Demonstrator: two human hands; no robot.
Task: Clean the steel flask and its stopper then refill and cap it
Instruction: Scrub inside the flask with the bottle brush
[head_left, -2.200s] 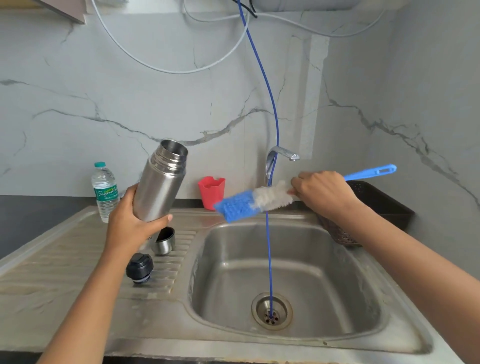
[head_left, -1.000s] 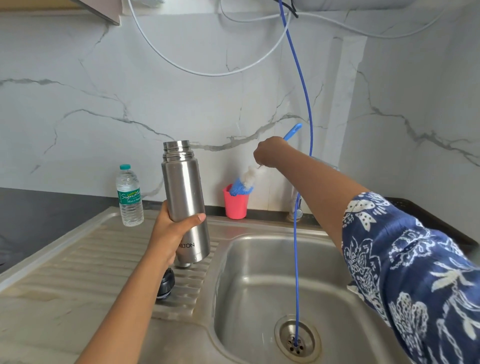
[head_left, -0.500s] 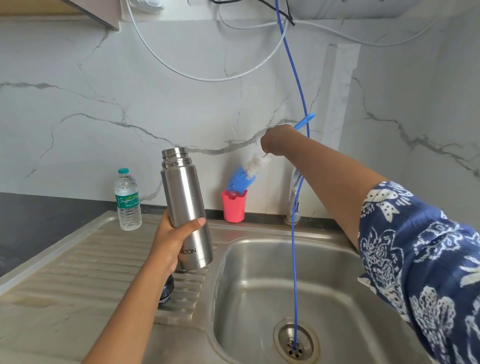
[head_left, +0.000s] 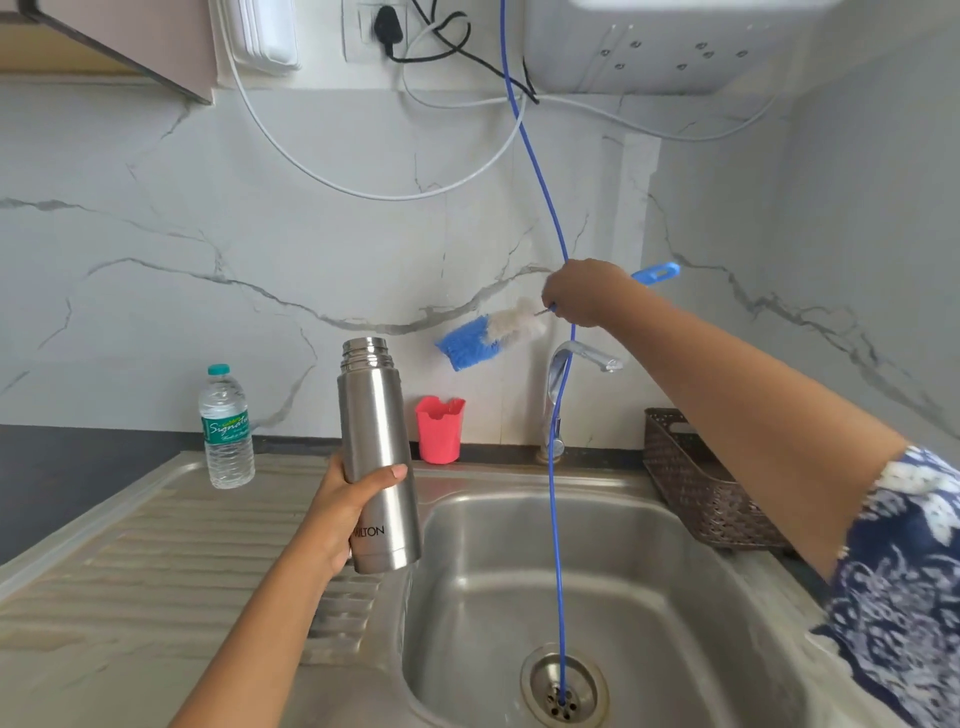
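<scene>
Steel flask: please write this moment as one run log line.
left hand: grips steel flask, upright, uncapped | right hand: holds bottle brush, raised right of flask mouth, apart | status: brush not yet inside

Inventory of the sink area, by count.
- Steel flask (head_left: 376, 452): one was recorded.
- Bottle brush (head_left: 488, 338): one.
- Plastic water bottle (head_left: 227, 426): one.
- Red cup (head_left: 440, 428): one.
- Woven basket (head_left: 691, 483): one.
- Sink (head_left: 675, 597): one, with one drain (head_left: 563, 686) and one tap (head_left: 571, 364).
- Blue hose (head_left: 553, 519): one.
- Black plug (head_left: 387, 26): one.
- White cables (head_left: 363, 195): at least two were seen; the exact number could not be told.
- Hands: two were counted, a left hand (head_left: 337, 512) and a right hand (head_left: 584, 293).
</scene>
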